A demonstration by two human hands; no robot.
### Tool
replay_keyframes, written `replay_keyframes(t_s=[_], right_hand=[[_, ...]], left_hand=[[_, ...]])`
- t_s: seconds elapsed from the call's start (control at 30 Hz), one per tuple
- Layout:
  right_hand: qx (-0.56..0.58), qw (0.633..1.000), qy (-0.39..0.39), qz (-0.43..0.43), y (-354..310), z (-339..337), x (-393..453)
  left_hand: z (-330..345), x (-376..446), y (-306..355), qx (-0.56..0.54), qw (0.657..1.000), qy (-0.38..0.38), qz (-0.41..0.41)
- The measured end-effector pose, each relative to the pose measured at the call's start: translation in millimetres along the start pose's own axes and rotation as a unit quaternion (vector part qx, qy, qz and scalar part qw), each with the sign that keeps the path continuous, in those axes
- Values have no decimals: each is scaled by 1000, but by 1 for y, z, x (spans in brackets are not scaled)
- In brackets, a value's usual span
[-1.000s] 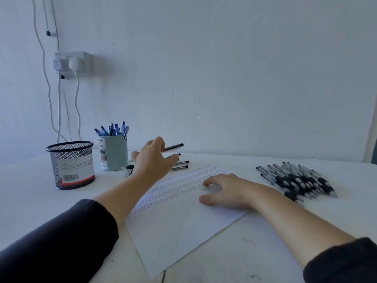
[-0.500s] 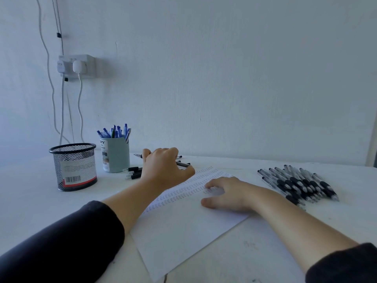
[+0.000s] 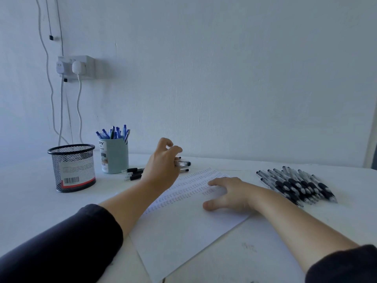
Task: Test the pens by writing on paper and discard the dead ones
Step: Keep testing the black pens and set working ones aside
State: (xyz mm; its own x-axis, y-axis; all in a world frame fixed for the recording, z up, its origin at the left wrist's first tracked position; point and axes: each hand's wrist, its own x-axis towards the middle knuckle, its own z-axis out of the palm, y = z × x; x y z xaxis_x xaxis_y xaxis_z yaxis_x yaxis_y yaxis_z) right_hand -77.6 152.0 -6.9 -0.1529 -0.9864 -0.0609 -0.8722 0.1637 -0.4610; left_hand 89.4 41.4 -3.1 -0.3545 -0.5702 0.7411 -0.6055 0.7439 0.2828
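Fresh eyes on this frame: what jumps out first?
The big pile of black pens at the right of the table, beside the paper covered in rows of test marks. The right hand lies flat on that sheet, while the left hand hovers over a few loose pens near the blue pen cup.

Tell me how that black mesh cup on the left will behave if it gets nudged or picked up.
The black mesh cup is open wire mesh and looks empty, so it is probably light. A nudge would likely slide it on the smooth table rather than tip it: it stands upright and is about as wide as it is tall.
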Motion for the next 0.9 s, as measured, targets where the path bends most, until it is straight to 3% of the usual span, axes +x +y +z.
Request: replay_keyframes(t_s=[0.07,0.17,0.23,0.3,0.4,0.57,0.77,0.9], right_hand=[[16,1000,-3,4,3,-2,0],[1,1000,-3,15,8,-4,1],[-22,999,-8,23,10,-5,3],[-23,999,-15,30,12,-5,4],[-11,999,-24,37,13,-5,4],[-31,999,-13,38,8,-4,0],[-41,998,-10,43,3,-5,-7],[-44,998,-16,41,0,-5,-11]], left_hand=[[-3,-1,7,-30,999,28,6],[-3,-1,17,-94,992,-10,-88],[-5,1,26,-224,954,-31,-198],[-5,2,33,-346,889,-56,-295],[-2,-1,44,-389,851,-96,-340],[9,-11,50,-350,857,-130,-355],[16,-12,50,-255,901,-121,-329],[21,-13,48,-236,910,-120,-319]])
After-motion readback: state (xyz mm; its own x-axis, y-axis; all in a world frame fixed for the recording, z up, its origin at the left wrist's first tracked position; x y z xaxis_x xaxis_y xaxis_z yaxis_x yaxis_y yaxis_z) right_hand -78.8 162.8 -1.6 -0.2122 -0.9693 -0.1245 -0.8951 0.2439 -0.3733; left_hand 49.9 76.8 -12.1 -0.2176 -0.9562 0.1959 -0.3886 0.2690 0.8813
